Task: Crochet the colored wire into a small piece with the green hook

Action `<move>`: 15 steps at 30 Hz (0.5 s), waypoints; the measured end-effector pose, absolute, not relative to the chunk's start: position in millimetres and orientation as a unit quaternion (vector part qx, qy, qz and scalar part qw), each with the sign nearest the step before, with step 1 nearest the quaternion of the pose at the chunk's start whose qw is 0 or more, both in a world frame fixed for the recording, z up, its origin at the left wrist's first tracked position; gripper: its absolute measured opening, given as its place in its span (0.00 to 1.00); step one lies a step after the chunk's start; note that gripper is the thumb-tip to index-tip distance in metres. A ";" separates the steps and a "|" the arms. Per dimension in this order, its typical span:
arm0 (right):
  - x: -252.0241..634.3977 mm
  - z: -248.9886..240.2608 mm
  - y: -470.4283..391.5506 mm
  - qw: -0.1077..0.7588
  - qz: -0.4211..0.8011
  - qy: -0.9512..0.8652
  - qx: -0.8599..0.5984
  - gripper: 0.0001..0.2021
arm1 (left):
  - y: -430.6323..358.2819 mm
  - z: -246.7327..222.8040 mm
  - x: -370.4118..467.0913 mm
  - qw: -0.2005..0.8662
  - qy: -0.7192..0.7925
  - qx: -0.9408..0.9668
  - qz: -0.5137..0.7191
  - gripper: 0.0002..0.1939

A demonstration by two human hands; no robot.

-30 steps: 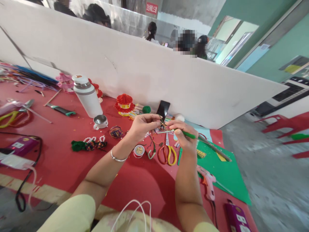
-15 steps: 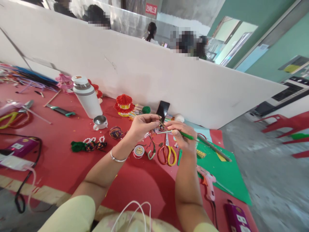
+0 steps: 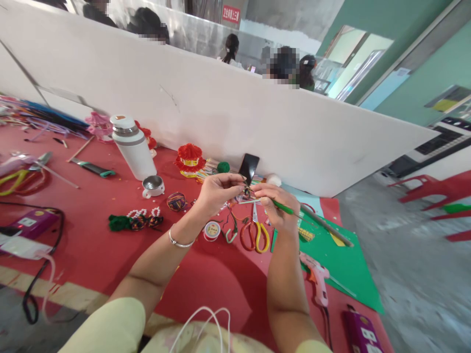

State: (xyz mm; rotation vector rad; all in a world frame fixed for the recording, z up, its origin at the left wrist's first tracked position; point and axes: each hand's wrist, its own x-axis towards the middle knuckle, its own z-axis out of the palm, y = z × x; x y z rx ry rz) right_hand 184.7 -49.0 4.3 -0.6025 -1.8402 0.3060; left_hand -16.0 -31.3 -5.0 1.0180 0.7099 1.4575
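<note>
Above the red table, my left hand (image 3: 217,195) pinches a small dark multicoloured piece of yarn work (image 3: 248,190) between thumb and fingertips. My right hand (image 3: 280,211) is closed around a crochet hook with a green handle (image 3: 283,207), its fingertips meeting the yarn at the left hand. The hook's tip is too small to make out. Just below the hands lie scissors (image 3: 262,238) with one red and one yellow handle. A spool of thread (image 3: 212,231) sits left of them, and a ball of multicoloured yarn (image 3: 176,201) is farther left.
A white thermos (image 3: 133,154) and its cup (image 3: 153,186) stand at left. Green yarn work with beads (image 3: 136,220) lies nearer. A phone (image 3: 248,166) leans by the white partition (image 3: 235,108). At right are a pink glue gun (image 3: 317,279) and a green sheet (image 3: 362,282).
My right hand and the crochet hook have shifted and tilted slightly at the yarn. My left hand stays in nearly the same place.
</note>
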 end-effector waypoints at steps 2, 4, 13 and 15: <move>183.9 3.5 -47.7 0.551 0.113 -0.788 -0.250 0.08 | -31.6 -4.6 -15.0 0.571 0.308 0.431 0.627 0.14; 182.2 3.0 -46.7 0.547 0.104 -0.793 -0.250 0.07 | -32.0 -4.4 -13.8 0.564 0.310 0.428 0.634 0.13; 167.5 -4.1 -46.4 0.590 0.133 -0.756 -0.250 0.07 | -33.3 -2.9 -10.1 0.582 0.309 0.373 0.653 0.15; 163.0 -10.5 -44.4 0.618 0.193 -0.714 -0.267 0.07 | -33.3 -1.6 -11.8 0.602 0.305 0.357 0.646 0.16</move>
